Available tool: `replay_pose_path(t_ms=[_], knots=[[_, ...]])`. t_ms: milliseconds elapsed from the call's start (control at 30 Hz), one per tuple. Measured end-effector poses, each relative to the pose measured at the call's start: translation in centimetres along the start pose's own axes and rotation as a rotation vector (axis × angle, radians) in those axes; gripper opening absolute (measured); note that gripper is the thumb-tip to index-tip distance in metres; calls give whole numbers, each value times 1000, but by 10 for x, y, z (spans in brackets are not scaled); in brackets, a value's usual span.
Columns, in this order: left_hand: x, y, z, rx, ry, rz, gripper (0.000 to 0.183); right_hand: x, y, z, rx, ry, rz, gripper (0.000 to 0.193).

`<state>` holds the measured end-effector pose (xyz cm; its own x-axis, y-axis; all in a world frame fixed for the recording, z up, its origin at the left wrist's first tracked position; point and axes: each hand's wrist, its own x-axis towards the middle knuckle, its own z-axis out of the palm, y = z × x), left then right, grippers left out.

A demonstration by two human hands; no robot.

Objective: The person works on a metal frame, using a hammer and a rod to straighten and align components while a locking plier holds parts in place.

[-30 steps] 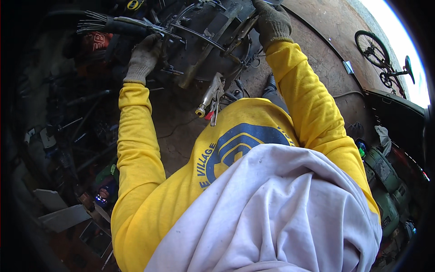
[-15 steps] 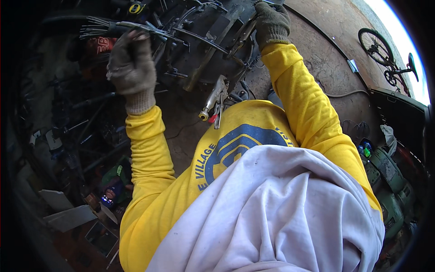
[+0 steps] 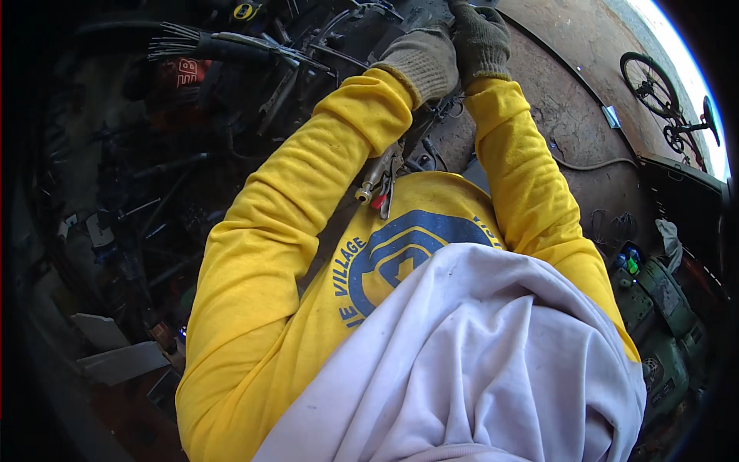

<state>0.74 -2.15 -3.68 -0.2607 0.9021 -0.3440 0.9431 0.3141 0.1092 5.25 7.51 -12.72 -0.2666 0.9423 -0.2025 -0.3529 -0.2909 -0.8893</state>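
Both my hands wear grey-brown knit gloves and are close together at the top edge, over a dark metal frame. My left hand lies just left of the right one, its back showing and its fingers hidden. My right hand has its fingers curled closed; what they hold, if anything, I cannot make out. Below my left wrist, a pair of locking pliers with a red lever sticks out toward my yellow shirt, its jaws hidden. A bundle of thin metal rods lies at the upper left, apart from both hands.
A yellow-and-black round-faced tool sits at the top left. Dark metal parts clutter the left side. On the right are a hose, a green machine and a bicycle. White boards lie lower left.
My left hand has moved right, away from the metal rods, to beside my right hand. My right hand stays near the top edge. The view has shifted slightly.
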Motion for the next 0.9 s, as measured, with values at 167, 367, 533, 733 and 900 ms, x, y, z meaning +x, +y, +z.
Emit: replay_pose_path(t_ms=[167, 367, 533, 733, 900], knots=[[6, -7, 0, 10, 51, 0, 50, -19, -22, -7, -144, 53, -352, 25], [5, -27, 13, -285, 144, 240, 65, -72, -64, -7, -71, -113, -359, 24], [-8, -22, -24, -637, -174, 160, 71, -77, -88, -22, -453, -42, -331, 65], [13, -44, 1, -506, -85, 395, 49, -82, -81, -19, -142, -407, -64, 84], [2, -35, -46, -504, -354, 429, 50, -57, -53, -26, -41, -338, -144, 64]])
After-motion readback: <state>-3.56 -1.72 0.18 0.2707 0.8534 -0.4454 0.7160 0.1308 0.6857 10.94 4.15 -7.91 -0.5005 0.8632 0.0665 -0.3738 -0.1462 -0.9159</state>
